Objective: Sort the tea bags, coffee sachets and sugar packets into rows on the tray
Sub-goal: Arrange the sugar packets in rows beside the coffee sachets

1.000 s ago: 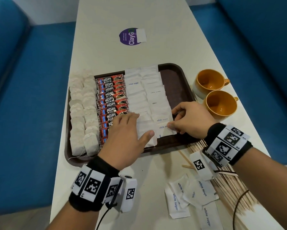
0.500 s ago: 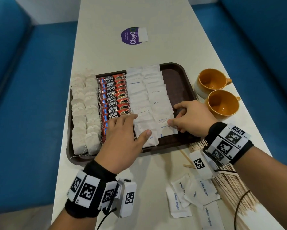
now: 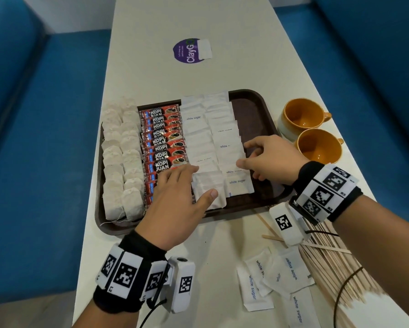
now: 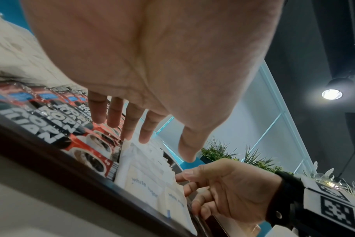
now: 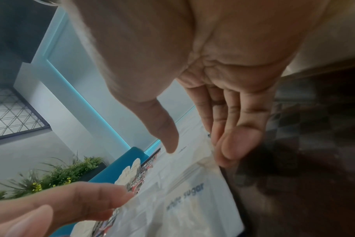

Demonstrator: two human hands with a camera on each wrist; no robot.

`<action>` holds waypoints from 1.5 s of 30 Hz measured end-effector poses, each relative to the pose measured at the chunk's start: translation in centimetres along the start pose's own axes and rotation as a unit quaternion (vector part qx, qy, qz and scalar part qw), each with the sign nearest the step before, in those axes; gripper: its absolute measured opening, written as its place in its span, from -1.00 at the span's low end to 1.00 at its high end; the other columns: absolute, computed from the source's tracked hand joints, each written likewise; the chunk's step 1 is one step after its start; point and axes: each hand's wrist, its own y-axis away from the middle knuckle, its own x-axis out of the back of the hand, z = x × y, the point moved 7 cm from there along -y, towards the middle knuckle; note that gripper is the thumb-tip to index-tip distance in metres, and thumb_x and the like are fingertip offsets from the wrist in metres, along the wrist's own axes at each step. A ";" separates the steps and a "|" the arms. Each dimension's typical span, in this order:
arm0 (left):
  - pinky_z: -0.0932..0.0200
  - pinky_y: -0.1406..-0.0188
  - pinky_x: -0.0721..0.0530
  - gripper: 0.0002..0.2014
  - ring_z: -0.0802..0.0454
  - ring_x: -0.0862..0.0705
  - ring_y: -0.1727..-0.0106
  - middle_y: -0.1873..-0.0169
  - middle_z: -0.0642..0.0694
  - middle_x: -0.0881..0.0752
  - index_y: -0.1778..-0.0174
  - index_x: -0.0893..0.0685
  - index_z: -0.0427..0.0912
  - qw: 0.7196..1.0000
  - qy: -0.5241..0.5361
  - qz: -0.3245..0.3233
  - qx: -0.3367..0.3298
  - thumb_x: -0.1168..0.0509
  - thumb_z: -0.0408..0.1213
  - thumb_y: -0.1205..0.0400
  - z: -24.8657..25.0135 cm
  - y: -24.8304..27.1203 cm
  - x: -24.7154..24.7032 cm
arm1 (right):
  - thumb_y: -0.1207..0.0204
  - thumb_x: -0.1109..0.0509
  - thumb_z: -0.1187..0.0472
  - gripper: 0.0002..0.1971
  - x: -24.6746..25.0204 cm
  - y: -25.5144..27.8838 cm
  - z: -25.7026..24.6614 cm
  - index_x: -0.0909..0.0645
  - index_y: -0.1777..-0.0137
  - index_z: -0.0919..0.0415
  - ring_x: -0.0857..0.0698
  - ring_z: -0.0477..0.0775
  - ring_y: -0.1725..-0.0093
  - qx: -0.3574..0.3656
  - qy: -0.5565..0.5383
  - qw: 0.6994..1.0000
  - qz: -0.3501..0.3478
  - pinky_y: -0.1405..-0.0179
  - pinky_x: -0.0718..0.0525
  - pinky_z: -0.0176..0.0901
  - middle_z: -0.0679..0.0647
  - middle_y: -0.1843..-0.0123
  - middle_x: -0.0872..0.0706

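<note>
A brown tray point(image 3: 254, 114) holds two columns of tea bags point(image 3: 123, 162), a column of red coffee sachets point(image 3: 163, 138) and two columns of white sugar packets point(image 3: 198, 138). My left hand point(image 3: 194, 183) lies flat over the near coffee sachets, fingers straight, thumb resting on the nearest sugar packet point(image 3: 210, 185). Seen from the left wrist, the left hand point(image 4: 162, 144) hovers just above the sachets. My right hand point(image 3: 246, 155) touches the right edge of the right sugar column. In the right wrist view its thumb rests on a packet and the fingers point(image 5: 239, 144) lie along the edge.
Several loose sugar packets point(image 3: 269, 278) lie on the white table near me, beside a pile of wooden stirrers point(image 3: 336, 268). Two orange cups point(image 3: 300, 117) point(image 3: 319, 145) stand right of the tray. A purple sticker point(image 3: 189, 52) lies farther back. Blue benches flank the table.
My right hand has slid a little farther away along the right edge of the sugar column. The left hand stays flat in nearly the same place.
</note>
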 end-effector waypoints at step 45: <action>-0.07 -0.42 -0.50 -0.48 -0.05 -0.33 -0.54 -0.52 0.15 -0.51 -0.48 -0.57 0.14 0.898 -0.113 -0.190 -0.379 -0.47 0.02 -0.59 11.8 15.0 -10.5 | -0.40 -0.70 0.15 -0.43 -4.7 14.7 5.4 -0.61 -0.38 -0.12 -0.46 -0.30 0.13 0.153 0.226 0.955 -0.114 0.22 -0.39 -0.45 -0.24 -0.05 -0.41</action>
